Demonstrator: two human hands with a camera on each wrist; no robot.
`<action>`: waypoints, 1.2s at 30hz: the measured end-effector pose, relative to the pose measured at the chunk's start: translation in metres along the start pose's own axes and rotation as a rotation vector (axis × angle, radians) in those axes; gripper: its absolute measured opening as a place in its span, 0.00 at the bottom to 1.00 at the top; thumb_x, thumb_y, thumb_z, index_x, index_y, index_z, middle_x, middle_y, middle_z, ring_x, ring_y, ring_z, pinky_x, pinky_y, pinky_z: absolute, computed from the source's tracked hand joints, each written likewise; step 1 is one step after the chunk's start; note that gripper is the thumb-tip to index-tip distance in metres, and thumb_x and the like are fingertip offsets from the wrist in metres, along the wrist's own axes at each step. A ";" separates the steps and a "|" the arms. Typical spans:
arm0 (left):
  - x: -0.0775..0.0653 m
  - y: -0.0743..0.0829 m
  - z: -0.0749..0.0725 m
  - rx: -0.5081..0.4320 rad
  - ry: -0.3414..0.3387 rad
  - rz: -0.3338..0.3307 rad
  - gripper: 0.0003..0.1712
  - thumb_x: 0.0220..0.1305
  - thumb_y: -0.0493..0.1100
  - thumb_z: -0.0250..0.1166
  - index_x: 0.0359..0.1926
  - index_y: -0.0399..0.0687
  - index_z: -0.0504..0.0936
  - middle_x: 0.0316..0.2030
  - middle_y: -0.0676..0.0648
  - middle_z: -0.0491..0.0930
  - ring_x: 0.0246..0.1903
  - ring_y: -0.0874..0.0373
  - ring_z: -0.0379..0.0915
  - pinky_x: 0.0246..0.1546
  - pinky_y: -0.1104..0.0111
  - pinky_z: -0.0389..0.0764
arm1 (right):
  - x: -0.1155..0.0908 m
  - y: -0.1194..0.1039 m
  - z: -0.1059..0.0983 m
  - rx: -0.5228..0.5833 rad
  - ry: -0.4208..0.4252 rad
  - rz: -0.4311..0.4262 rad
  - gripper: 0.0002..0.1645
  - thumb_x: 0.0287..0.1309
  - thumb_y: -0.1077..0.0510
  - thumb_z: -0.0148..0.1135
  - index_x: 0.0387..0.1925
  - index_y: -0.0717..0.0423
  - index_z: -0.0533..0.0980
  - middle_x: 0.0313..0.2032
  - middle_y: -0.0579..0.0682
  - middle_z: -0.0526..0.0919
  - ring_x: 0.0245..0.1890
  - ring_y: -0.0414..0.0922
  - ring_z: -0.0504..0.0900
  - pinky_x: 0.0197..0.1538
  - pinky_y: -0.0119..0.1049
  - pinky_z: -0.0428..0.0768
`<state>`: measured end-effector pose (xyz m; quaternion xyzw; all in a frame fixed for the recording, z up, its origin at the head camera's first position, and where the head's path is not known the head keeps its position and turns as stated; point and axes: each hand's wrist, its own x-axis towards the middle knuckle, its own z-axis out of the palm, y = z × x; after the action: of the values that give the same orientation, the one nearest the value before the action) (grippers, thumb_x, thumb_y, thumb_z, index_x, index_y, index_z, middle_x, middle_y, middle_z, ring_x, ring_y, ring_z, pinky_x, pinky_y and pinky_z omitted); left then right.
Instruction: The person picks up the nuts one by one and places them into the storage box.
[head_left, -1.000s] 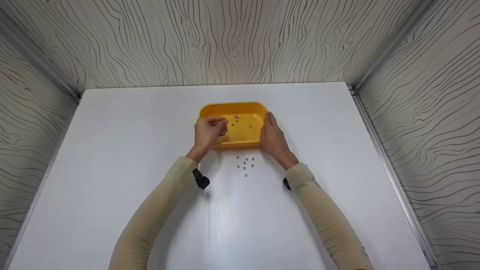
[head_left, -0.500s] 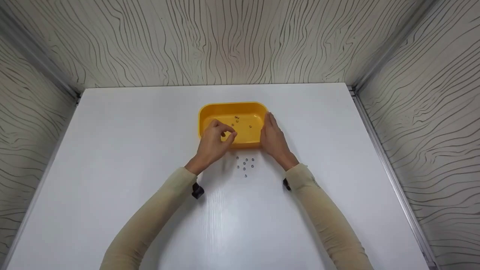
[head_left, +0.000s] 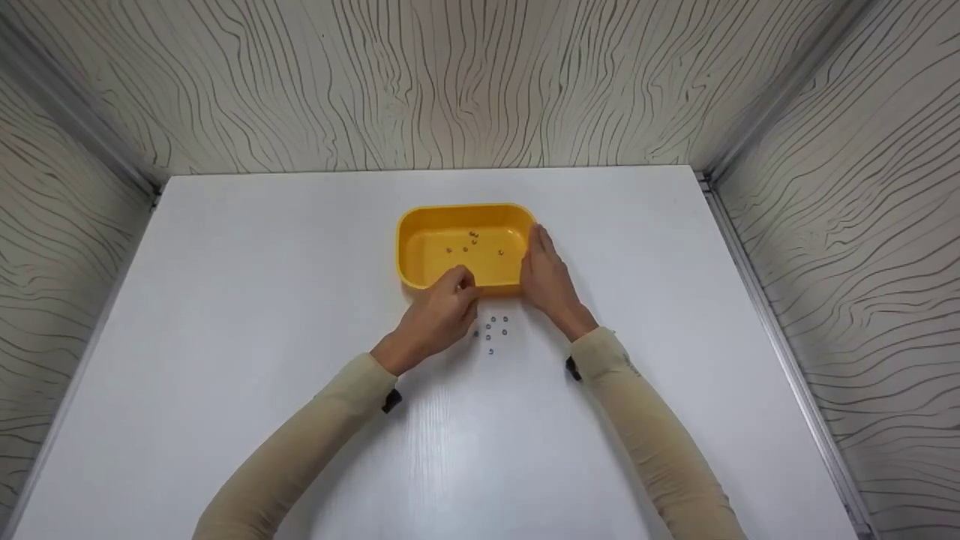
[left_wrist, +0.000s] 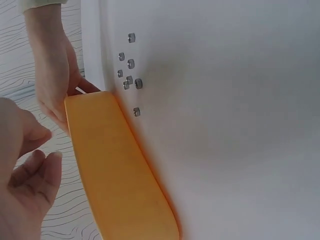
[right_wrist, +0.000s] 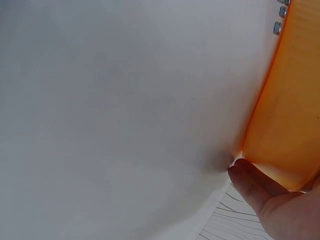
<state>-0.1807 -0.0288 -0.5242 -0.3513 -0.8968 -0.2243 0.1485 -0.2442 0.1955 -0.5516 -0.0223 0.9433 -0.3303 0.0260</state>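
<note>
A yellow plastic bin point(head_left: 420, 274) stands on the white table, with several small metal nuts point(head_left: 465, 250) scattered over its floor. More hex nuts point(left_wrist: 131, 64) lie loose on the table just in front of it. My left hand point(head_left: 441, 315) is over the bin's near rim, beside those loose nuts. In the left wrist view, its thumb and fingers point(left_wrist: 42, 177) are loosely bent and apart, with nothing between them. My right hand point(head_left: 549, 277) rests against the bin's right end, fingers fairly straight along the wall. From the right wrist, its fingertips point(right_wrist: 242, 167) show at the bin's lower edge.
The white table point(head_left: 247, 300) extends around the bin on all sides. Behind it rises a wood-grain patterned panel point(head_left: 465, 82), with similar panels at left and right. Metal rails point(head_left: 780, 352) run along the table's sides.
My left hand has moved from above the bin's left part toward me, to the near rim. A nut now shows on the bin floor where that hand was. The right hand stays put.
</note>
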 end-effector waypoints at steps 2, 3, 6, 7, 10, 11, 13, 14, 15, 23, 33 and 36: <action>-0.003 0.001 0.002 0.039 -0.013 0.049 0.10 0.71 0.36 0.66 0.48 0.38 0.89 0.47 0.43 0.80 0.42 0.53 0.79 0.47 0.68 0.88 | 0.000 0.000 0.000 0.003 -0.007 0.008 0.38 0.84 0.53 0.36 0.85 0.57 0.39 0.85 0.58 0.44 0.86 0.52 0.48 0.86 0.50 0.54; -0.004 0.001 0.003 0.055 -0.025 0.069 0.10 0.71 0.35 0.66 0.49 0.38 0.89 0.47 0.43 0.81 0.42 0.53 0.80 0.48 0.68 0.89 | -0.001 -0.001 -0.001 0.002 -0.011 0.011 0.38 0.84 0.53 0.36 0.85 0.57 0.39 0.85 0.58 0.44 0.86 0.52 0.48 0.86 0.50 0.54; -0.008 -0.001 0.007 0.068 -0.071 0.110 0.13 0.71 0.33 0.65 0.53 0.38 0.88 0.48 0.43 0.83 0.42 0.53 0.83 0.46 0.68 0.89 | -0.001 -0.002 -0.001 0.007 -0.016 0.016 0.38 0.84 0.53 0.36 0.85 0.57 0.39 0.86 0.58 0.44 0.86 0.52 0.48 0.86 0.50 0.54; -0.009 -0.001 0.009 0.065 -0.091 0.119 0.14 0.71 0.33 0.65 0.55 0.38 0.88 0.49 0.42 0.84 0.42 0.52 0.84 0.47 0.67 0.89 | -0.002 -0.002 -0.002 0.006 -0.017 0.015 0.38 0.84 0.52 0.36 0.85 0.57 0.38 0.86 0.58 0.44 0.86 0.52 0.47 0.86 0.50 0.54; -0.012 -0.005 0.014 0.052 -0.158 0.140 0.16 0.71 0.31 0.64 0.57 0.37 0.86 0.51 0.42 0.85 0.45 0.52 0.86 0.49 0.64 0.90 | -0.002 -0.001 -0.002 0.007 -0.019 0.017 0.38 0.84 0.52 0.36 0.85 0.56 0.39 0.86 0.57 0.43 0.86 0.52 0.47 0.86 0.50 0.53; -0.013 -0.006 0.016 0.056 -0.173 0.151 0.16 0.71 0.31 0.64 0.57 0.37 0.86 0.51 0.42 0.86 0.46 0.51 0.87 0.51 0.64 0.90 | -0.002 -0.001 -0.002 0.007 -0.020 0.018 0.38 0.84 0.52 0.35 0.85 0.56 0.39 0.86 0.57 0.43 0.86 0.52 0.47 0.86 0.50 0.53; -0.015 -0.009 0.020 0.078 -0.197 0.175 0.16 0.71 0.31 0.64 0.57 0.37 0.85 0.50 0.42 0.87 0.46 0.51 0.87 0.50 0.63 0.90 | -0.002 0.000 -0.002 0.006 -0.008 0.002 0.38 0.84 0.53 0.36 0.85 0.58 0.40 0.85 0.59 0.44 0.86 0.53 0.48 0.86 0.50 0.53; -0.016 -0.010 0.022 0.099 -0.201 0.188 0.15 0.71 0.32 0.63 0.56 0.37 0.85 0.48 0.43 0.87 0.44 0.52 0.87 0.48 0.64 0.90 | -0.002 0.001 -0.001 0.008 -0.002 -0.005 0.38 0.83 0.53 0.36 0.85 0.59 0.40 0.85 0.59 0.45 0.85 0.53 0.48 0.86 0.50 0.53; -0.016 -0.012 0.024 0.123 -0.202 0.200 0.13 0.72 0.32 0.63 0.54 0.37 0.86 0.46 0.44 0.87 0.42 0.53 0.86 0.46 0.65 0.90 | -0.001 0.001 -0.001 0.009 0.004 -0.009 0.38 0.83 0.53 0.36 0.84 0.60 0.41 0.85 0.60 0.46 0.85 0.53 0.49 0.86 0.50 0.54; -0.021 -0.017 0.035 0.368 -0.226 0.269 0.12 0.70 0.30 0.64 0.52 0.42 0.86 0.51 0.46 0.88 0.46 0.55 0.86 0.42 0.68 0.90 | -0.001 0.001 0.000 0.013 0.001 -0.008 0.38 0.83 0.53 0.35 0.84 0.60 0.41 0.85 0.60 0.46 0.85 0.54 0.49 0.86 0.50 0.53; -0.020 -0.021 0.037 0.565 -0.313 0.337 0.17 0.69 0.32 0.66 0.58 0.45 0.83 0.59 0.49 0.86 0.54 0.58 0.86 0.37 0.69 0.90 | -0.001 0.001 -0.001 0.025 -0.001 -0.007 0.38 0.83 0.53 0.37 0.85 0.59 0.41 0.85 0.59 0.45 0.85 0.53 0.49 0.86 0.50 0.54; -0.022 -0.020 0.036 0.608 -0.315 0.362 0.17 0.69 0.32 0.66 0.58 0.45 0.82 0.58 0.49 0.86 0.53 0.58 0.86 0.32 0.70 0.89 | -0.001 0.001 0.000 0.030 -0.010 0.002 0.38 0.84 0.52 0.36 0.85 0.57 0.40 0.85 0.58 0.44 0.86 0.53 0.48 0.86 0.50 0.53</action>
<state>-0.1833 -0.0358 -0.5704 -0.4740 -0.8577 0.1383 0.1435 -0.2428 0.1961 -0.5518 -0.0227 0.9381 -0.3441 0.0315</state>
